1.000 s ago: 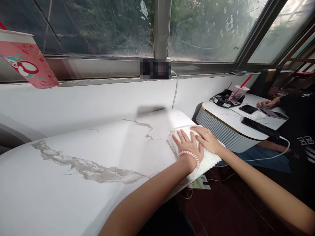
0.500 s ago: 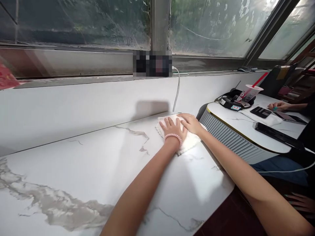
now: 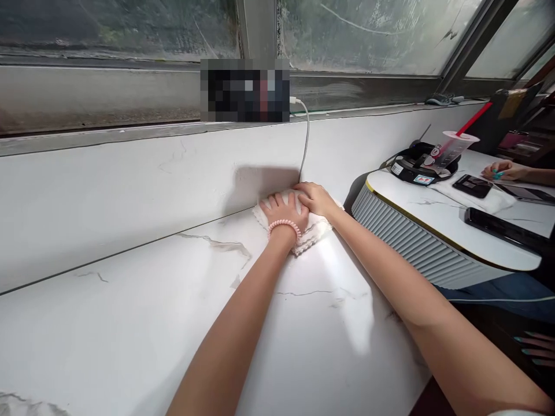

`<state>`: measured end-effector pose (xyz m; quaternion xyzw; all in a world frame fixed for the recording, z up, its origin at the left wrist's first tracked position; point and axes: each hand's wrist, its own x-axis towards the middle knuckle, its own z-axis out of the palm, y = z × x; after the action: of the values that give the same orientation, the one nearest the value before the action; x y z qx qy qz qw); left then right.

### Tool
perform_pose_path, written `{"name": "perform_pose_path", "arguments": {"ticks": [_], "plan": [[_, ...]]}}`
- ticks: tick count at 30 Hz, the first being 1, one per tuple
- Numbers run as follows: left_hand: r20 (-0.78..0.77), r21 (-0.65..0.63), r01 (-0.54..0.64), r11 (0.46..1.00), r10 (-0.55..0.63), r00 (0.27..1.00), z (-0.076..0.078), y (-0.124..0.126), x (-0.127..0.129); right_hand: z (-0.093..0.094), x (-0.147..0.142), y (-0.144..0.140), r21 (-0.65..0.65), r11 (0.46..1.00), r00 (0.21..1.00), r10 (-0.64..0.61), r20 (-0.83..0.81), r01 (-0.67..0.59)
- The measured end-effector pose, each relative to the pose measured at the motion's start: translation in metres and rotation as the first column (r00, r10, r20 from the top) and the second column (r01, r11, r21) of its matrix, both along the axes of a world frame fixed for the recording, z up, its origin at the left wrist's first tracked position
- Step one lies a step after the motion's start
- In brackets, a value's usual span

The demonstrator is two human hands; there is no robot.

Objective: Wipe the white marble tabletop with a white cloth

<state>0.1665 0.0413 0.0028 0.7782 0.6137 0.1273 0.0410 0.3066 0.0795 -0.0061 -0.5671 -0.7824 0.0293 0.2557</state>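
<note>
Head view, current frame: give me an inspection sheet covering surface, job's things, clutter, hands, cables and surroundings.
Surface: white marble-look table with grey veins, butted against a white wall.
Job's things: white cloth, folded, lying flat at the table's far edge by the wall.
Clutter: nothing seen on this table.
Hands: left hand and right hand both pressed flat on the cloth, side by side; pink coil band on the left wrist.
Cables: white cable drops from the window ledge to behind the cloth.
Surroundings: window above; round side table to the right with a drink cup, a phone and another person's hand.
</note>
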Motion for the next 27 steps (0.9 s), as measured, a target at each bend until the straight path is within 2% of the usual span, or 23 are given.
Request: {"name": "perform_pose_path", "arguments": {"ticks": [15,22,27], "plan": [[-0.072,-0.070,-0.019,0.997,0.014,0.997,0.003,-0.016,0.003,-0.004,0.000,-0.011,0.029,0.999,1.000,-0.019,-0.007,0.019],[-0.082,-0.080,0.001,0.997,-0.008,0.997,0.005,-0.046,-0.001,-0.009,0.001,-0.037,0.064,0.998,1.000,0.023,-0.019,-0.022],[-0.071,-0.079,0.017,0.997,-0.023,0.997,0.004,-0.065,-0.003,-0.010,-0.001,-0.060,0.067,0.998,1.000,-0.004,-0.024,0.006]]}}
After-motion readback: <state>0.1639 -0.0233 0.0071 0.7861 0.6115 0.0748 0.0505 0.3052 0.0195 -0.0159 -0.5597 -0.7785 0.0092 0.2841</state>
